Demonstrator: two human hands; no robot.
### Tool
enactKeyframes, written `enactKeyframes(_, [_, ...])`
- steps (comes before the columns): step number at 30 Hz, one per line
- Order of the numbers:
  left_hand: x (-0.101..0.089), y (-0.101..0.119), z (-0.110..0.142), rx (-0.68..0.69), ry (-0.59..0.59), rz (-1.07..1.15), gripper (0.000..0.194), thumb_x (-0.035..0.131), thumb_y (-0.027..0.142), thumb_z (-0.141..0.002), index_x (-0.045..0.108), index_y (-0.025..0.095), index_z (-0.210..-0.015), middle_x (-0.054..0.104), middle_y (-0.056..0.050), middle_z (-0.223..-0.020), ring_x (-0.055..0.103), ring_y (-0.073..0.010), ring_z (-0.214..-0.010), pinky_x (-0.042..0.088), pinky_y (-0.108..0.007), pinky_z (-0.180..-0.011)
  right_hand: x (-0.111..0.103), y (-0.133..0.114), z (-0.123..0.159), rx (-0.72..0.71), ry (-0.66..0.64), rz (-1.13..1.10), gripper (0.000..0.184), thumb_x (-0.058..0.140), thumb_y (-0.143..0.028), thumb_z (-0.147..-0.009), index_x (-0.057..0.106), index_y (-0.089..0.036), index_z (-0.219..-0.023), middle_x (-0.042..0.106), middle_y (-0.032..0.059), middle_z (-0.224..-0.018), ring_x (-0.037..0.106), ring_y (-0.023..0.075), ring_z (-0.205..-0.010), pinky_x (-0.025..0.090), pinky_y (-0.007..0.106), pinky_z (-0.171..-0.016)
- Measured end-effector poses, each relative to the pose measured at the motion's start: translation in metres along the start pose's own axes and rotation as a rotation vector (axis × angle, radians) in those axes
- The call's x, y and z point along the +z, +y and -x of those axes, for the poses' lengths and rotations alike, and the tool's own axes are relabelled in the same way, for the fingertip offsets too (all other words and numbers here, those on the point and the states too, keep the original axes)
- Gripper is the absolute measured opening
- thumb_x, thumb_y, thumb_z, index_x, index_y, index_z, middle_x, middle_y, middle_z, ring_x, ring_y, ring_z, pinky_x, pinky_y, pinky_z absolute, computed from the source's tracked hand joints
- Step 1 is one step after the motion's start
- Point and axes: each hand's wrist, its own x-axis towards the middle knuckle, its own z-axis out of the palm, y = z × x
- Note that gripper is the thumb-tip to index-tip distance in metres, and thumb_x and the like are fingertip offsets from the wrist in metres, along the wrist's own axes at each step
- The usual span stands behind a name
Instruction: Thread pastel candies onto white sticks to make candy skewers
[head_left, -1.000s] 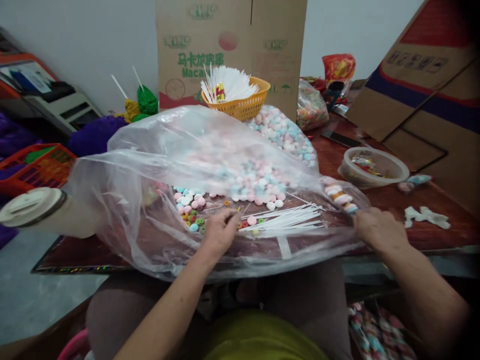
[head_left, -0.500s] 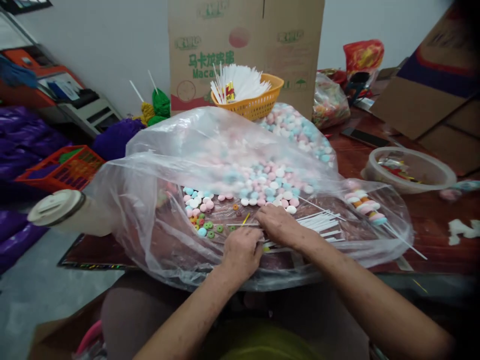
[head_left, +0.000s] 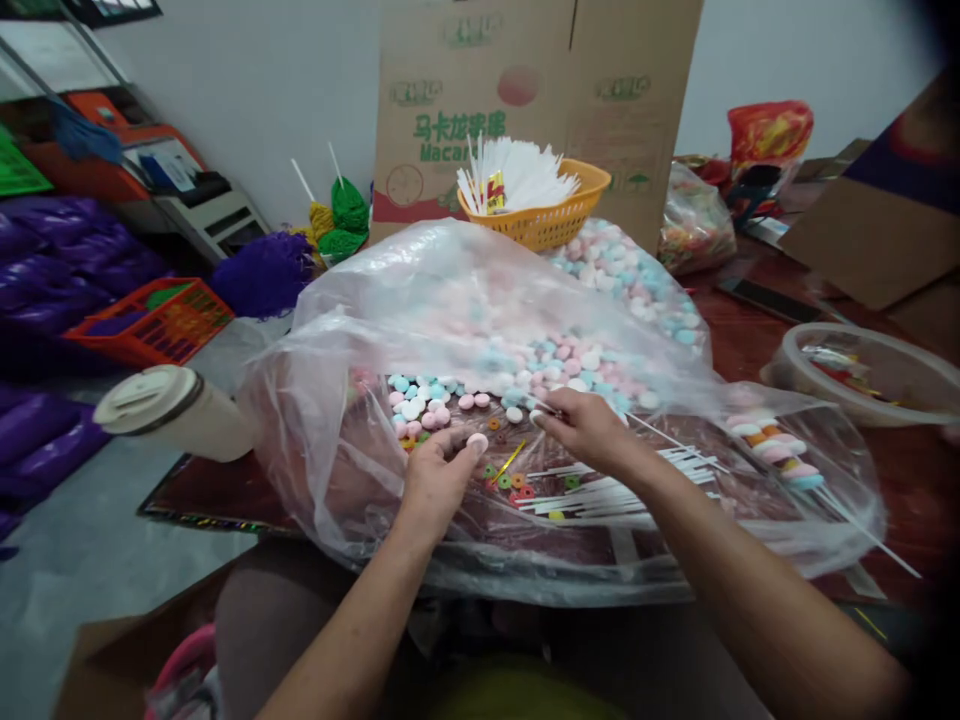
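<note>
A pale pink marshmallow (head_left: 477,441) is pinched between the thumb and fingers of my left hand (head_left: 436,480). To its right, my right hand (head_left: 589,428) is closed on a thin white stick (head_left: 541,404), whose short end pokes out toward the left; the rest is hidden by the hand. Pink, blue and white marshmallows (head_left: 570,360) are heaped just beyond both hands, partly under a clear plastic bag (head_left: 375,290). Several white sticks (head_left: 622,497) lie under my right forearm, near coloured rings (head_left: 517,485) and a yellow strip (head_left: 510,462).
Finished skewers (head_left: 780,455) lie at the right on the plastic. Behind stand a yellow basket (head_left: 555,222) of white sticks and a cardboard box (head_left: 637,100). A lidded cup (head_left: 180,415) stands left; a clear tub (head_left: 862,385) sits right.
My hands have moved apart and away from the loose sticks. The left now has a marshmallow, and the right has lifted a stick toward the heap. The view has shifted slightly left.
</note>
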Motion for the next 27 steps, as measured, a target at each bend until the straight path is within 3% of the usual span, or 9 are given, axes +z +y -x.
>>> enactKeyframes(3, [0.005,0.009,0.014,0.027,0.017,0.147,0.031,0.069,0.033,-0.066,0.064,0.011,-0.088,0.067,-0.005,-0.078,0.061,-0.0142,-0.069,0.051,-0.028,-0.068,-0.004,-0.019,0.030,0.022,0.089,-0.509,0.029,0.048,-0.041,-0.083,0.058,-0.015,-0.077,0.048,-0.0020,-0.062,0.044,0.0095,-0.056,0.033,0.021,-0.051])
enactKeyframes(7, [0.014,0.021,0.028,0.173,0.094,0.001,0.026,0.068,0.032,-0.068,0.067,0.013,-0.085,0.067,-0.004,-0.077,0.060,-0.0131,-0.070,0.050,-0.024,-0.067,0.014,-0.046,0.058,0.113,0.154,-1.093,0.026,0.058,-0.041,-0.078,0.057,-0.015,-0.081,0.042,-0.0060,-0.056,0.031,0.0050,-0.045,0.025,0.019,-0.043])
enactKeyframes(10, [0.011,0.025,0.039,0.131,-0.018,0.049,0.026,0.067,0.032,-0.068,0.067,0.012,-0.085,0.067,-0.003,-0.071,0.059,-0.0122,-0.063,0.049,-0.023,-0.062,0.027,-0.053,0.063,0.126,0.102,-1.330,0.025,0.060,-0.040,-0.077,0.054,-0.017,-0.084,0.038,-0.0086,-0.051,0.024,0.0032,-0.039,0.017,0.018,-0.038])
enactKeyframes(12, [0.007,0.025,0.045,0.123,-0.063,0.096,0.027,0.067,0.032,-0.069,0.066,0.013,-0.087,0.067,-0.002,-0.072,0.060,-0.0123,-0.063,0.050,-0.024,-0.062,0.030,-0.056,0.065,0.126,0.127,-1.399,0.024,0.061,-0.039,-0.077,0.053,-0.017,-0.082,0.038,-0.0091,-0.049,0.023,0.0030,-0.038,0.016,0.018,-0.037])
enactKeyframes(17, [0.002,0.022,0.055,0.156,0.013,0.068,0.027,0.068,0.032,-0.068,0.068,0.014,-0.088,0.067,-0.003,-0.078,0.061,-0.0132,-0.068,0.051,-0.024,-0.066,0.026,-0.064,0.072,0.121,0.099,-1.468,0.023,0.060,-0.040,-0.077,0.052,-0.018,-0.081,0.035,-0.0096,-0.047,0.023,0.0036,-0.038,0.017,0.017,-0.036])
enactKeyframes(19, [0.002,0.023,0.057,0.125,-0.018,0.088,0.027,0.068,0.032,-0.067,0.068,0.014,-0.088,0.067,-0.002,-0.074,0.060,-0.0124,-0.064,0.051,-0.024,-0.062,0.025,-0.066,0.075,0.102,0.086,-1.423,0.023,0.059,-0.040,-0.078,0.053,-0.018,-0.081,0.035,-0.0092,-0.048,0.023,0.0037,-0.039,0.018,0.017,-0.037])
enactKeyframes(23, [0.004,0.027,0.065,0.089,-0.121,0.237,0.025,0.065,0.031,-0.071,0.068,0.014,-0.089,0.067,-0.003,-0.078,0.060,-0.0124,-0.068,0.051,-0.025,-0.067,0.029,-0.069,0.077,0.118,0.205,-1.336,0.024,0.059,-0.040,-0.078,0.052,-0.018,-0.084,0.040,-0.0084,-0.052,0.025,0.0032,-0.039,0.019,0.017,-0.036])
enactKeyframes(27, [0.004,0.025,0.069,0.023,-0.186,0.338,0.030,0.072,0.025,-0.065,0.063,0.015,-0.092,0.067,-0.001,-0.081,0.060,-0.0098,-0.072,0.049,-0.021,-0.068,0.035,-0.071,0.075,0.160,0.203,-1.445,0.025,0.060,-0.040,-0.077,0.046,-0.020,-0.081,0.037,-0.0104,-0.051,0.025,0.0026,-0.038,0.021,0.015,-0.035])
